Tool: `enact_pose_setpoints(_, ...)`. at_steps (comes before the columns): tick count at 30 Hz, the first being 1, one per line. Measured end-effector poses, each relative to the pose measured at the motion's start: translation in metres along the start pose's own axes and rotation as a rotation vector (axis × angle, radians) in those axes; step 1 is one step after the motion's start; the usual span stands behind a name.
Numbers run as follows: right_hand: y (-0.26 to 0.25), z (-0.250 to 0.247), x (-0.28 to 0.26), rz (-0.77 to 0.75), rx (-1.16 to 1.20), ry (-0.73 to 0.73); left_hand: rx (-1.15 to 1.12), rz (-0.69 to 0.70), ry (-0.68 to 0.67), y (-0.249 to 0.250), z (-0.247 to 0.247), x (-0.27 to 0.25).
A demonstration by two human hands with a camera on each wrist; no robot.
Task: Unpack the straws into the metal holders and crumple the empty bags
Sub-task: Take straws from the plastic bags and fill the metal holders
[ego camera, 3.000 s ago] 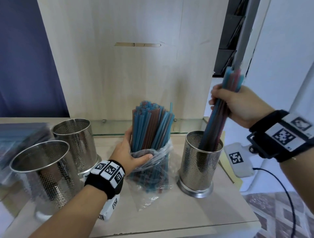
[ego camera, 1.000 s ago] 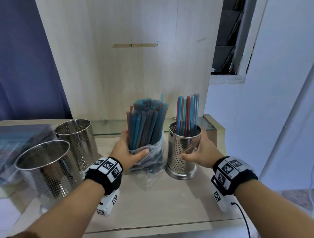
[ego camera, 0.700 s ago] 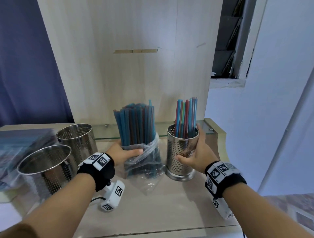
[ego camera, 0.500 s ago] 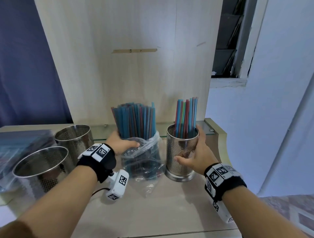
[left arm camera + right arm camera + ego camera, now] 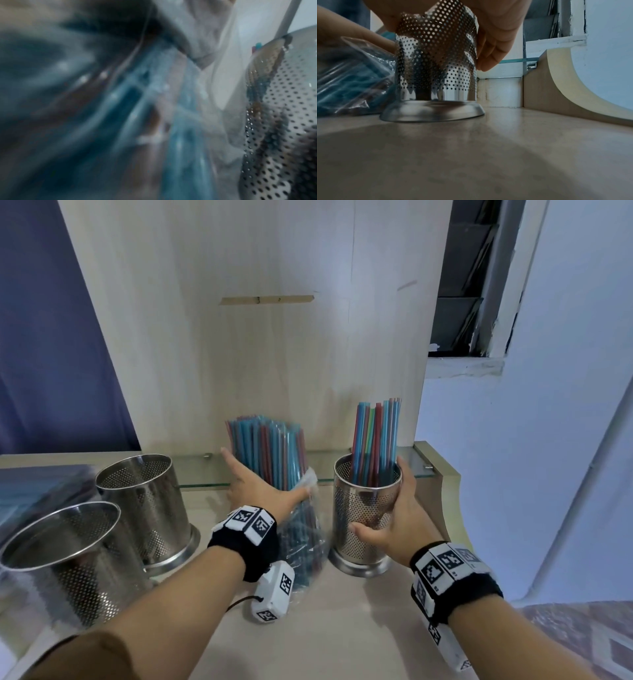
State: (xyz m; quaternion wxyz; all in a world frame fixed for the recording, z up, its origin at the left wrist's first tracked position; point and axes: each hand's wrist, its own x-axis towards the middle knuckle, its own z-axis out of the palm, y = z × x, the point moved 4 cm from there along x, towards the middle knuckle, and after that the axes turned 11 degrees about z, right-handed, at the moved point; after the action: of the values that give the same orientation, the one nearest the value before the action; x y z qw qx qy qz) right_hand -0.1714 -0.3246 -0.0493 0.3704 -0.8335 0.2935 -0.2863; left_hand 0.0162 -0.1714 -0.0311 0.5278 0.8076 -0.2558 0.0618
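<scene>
A clear plastic bag [image 5: 303,542] of blue and red straws [image 5: 270,453] stands upright at the table's middle. My left hand [image 5: 260,491] lies against it, index finger straight along the left side and thumb stretched across the bag's front. To its right stands a perforated metal holder [image 5: 366,508] with a small bunch of straws [image 5: 376,436] in it. My right hand [image 5: 397,518] grips this holder, thumb in front and fingers [image 5: 494,47] curled round its far side. The holder's base [image 5: 433,112] rests flat on the table. The left wrist view is blurred, showing only the bag [image 5: 171,108].
Two empty metal holders [image 5: 147,501] [image 5: 65,556] stand at the left. More bagged straws [image 5: 37,491] lie behind them. A glass shelf [image 5: 198,470] and a wooden back panel [image 5: 239,337] close the rear. The table's raised edge [image 5: 445,474] is at the right.
My right hand dropped its bunch of straws into the holder and took hold of the holder. My left hand's fingers have straightened from their curl round the bag.
</scene>
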Motion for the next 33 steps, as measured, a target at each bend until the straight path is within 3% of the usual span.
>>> enact_pose_setpoints(3,-0.002,-0.003,-0.001,0.007,-0.021,0.004,-0.146,0.034,0.005,-0.003,-0.008,0.003)
enact_pose_setpoints(8,0.000,-0.002,0.000,0.023,-0.013,0.003,-0.308,0.340,0.160,0.009,-0.027,0.011)
enact_pose_setpoints(10,0.002,-0.001,0.001,0.032,-0.007,0.001,-0.336,0.401,0.142,0.011,-0.027,0.016)
enact_pose_setpoints(14,0.002,-0.001,-0.001,0.047,0.002,-0.006,-0.171,0.265,-0.076,-0.014,-0.013,0.010)
enact_pose_setpoints(24,0.004,0.002,0.000,0.052,-0.004,0.015,-0.041,0.170,-0.367,-0.022,-0.018,0.029)
enact_pose_setpoints(28,0.002,0.001,0.000,0.029,-0.015,0.027,0.022,0.128,-0.412,-0.048,-0.006,0.052)
enact_pose_setpoints(33,0.001,-0.001,-0.001,0.038,-0.020,0.023,0.029,0.144,-0.283,-0.021,-0.016,0.041)
